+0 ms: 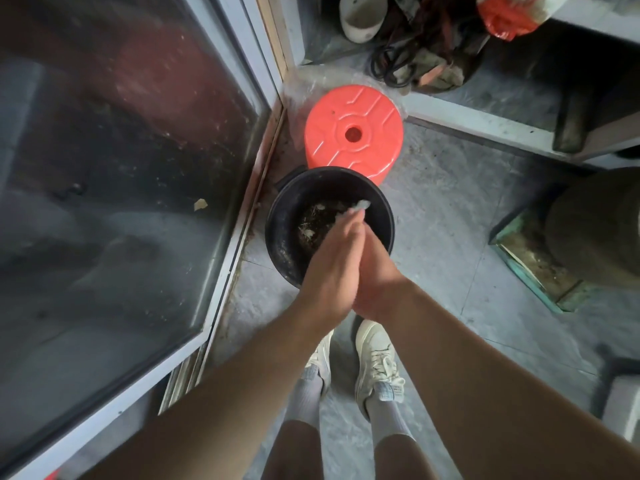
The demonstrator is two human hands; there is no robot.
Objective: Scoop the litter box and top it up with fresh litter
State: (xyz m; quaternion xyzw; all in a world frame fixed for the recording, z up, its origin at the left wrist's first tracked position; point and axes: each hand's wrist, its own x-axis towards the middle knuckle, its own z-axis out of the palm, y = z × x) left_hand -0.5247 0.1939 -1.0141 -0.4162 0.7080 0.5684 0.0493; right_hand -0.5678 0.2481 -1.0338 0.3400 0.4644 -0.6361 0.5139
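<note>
Litter waste, a pale scrap [360, 206] at the fingertips of the pressed-together left hand [329, 271] and right hand [375, 271], hangs over the black bin [277, 216], looking light and crumbly, best cupped from below; whether either hand actually pinches it I cannot tell.

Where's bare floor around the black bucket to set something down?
Bare grey floor lies right of the black bucket, bounded by the white ledge behind and the green-edged board. The left is crowded: the bucket sits near the glass door frame, with the red stool right behind. Both hands, left hand and right hand, hover pressed together over the bucket.
</note>
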